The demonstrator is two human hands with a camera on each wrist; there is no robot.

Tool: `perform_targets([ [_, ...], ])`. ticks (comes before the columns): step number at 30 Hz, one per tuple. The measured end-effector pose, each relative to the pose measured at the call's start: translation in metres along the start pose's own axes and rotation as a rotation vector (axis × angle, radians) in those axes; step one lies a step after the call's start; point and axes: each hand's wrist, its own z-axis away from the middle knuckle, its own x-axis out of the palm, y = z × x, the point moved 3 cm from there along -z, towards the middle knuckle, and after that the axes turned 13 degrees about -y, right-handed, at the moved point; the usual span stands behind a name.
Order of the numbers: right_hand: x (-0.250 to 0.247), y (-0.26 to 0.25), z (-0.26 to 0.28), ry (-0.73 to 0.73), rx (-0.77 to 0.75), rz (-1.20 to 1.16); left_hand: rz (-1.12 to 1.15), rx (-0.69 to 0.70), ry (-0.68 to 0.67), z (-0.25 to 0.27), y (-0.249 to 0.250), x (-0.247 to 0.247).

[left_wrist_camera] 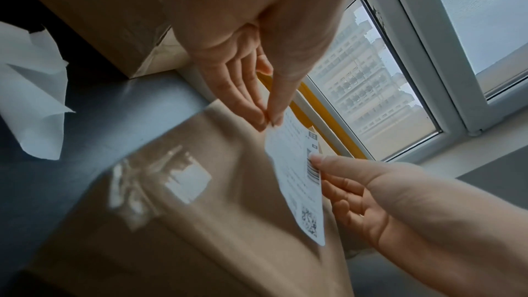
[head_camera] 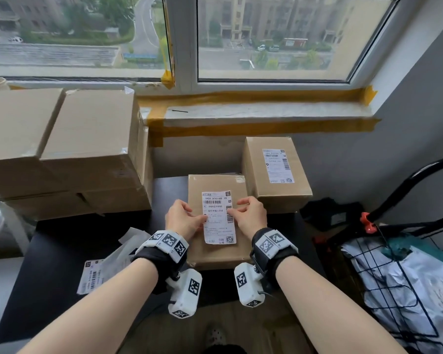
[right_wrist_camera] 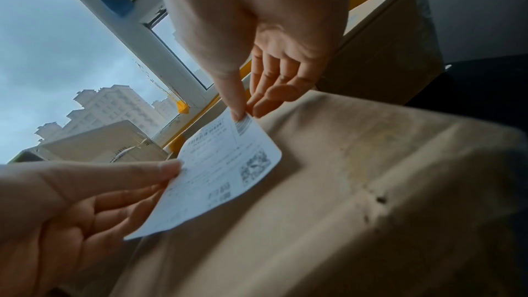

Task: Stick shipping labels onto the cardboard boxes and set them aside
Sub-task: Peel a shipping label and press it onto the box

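A white shipping label (head_camera: 219,217) with barcodes hovers just above a brown cardboard box (head_camera: 215,254) on the dark table. My left hand (head_camera: 183,218) pinches the label's left edge between thumb and fingers. My right hand (head_camera: 250,215) pinches its right edge near the side barcode. In the left wrist view the label (left_wrist_camera: 297,180) stands clear of the box top (left_wrist_camera: 185,223). In the right wrist view the label (right_wrist_camera: 220,171) is lifted at its near end over the box (right_wrist_camera: 342,189). A second box (head_camera: 274,172) at the back right carries a label on top.
Large stacked cardboard boxes (head_camera: 69,149) fill the left side of the table. Label sheets and backing paper (head_camera: 100,269) lie at the front left. A black wire cart (head_camera: 407,264) holding grey mailer bags stands on the right. The window sill (head_camera: 253,111) runs behind.
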Motion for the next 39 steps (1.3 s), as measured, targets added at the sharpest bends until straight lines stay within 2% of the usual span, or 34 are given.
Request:
perform_targets([
  [8, -0.003, 0.000, -0.003, 0.007, 0.039, 0.089, -0.220, -0.026, 0.077, -0.006, 0.006, 0.012],
  [19, -0.003, -0.004, 0.000, 0.001, 0.010, 0.230, -0.398, -0.030, 0.066, -0.006, 0.013, 0.009],
  [21, -0.004, -0.008, 0.003, 0.014, -0.027, 0.331, -0.413, -0.024, 0.060, -0.004, 0.010, 0.003],
  [23, -0.002, -0.014, 0.005, 0.029, -0.147, 0.503, -0.422, 0.002, 0.048, -0.002, 0.005, -0.003],
  [26, 0.013, -0.020, 0.004, -0.107, -0.296, 0.771, -0.389, 0.031, 0.007, 0.000, -0.006, -0.009],
  [29, 0.031, -0.019, 0.003, -0.282, -0.267, 0.882, -0.340, 0.037, -0.063, 0.000, -0.017, -0.013],
  [35, 0.058, -0.026, 0.000, -0.447, -0.278, 0.874, -0.263, 0.092, -0.138, 0.004, -0.026, -0.014],
  [39, 0.046, -0.022, -0.007, -0.434, -0.223, 0.861, -0.383, 0.084, -0.130, 0.005, -0.027, -0.014],
])
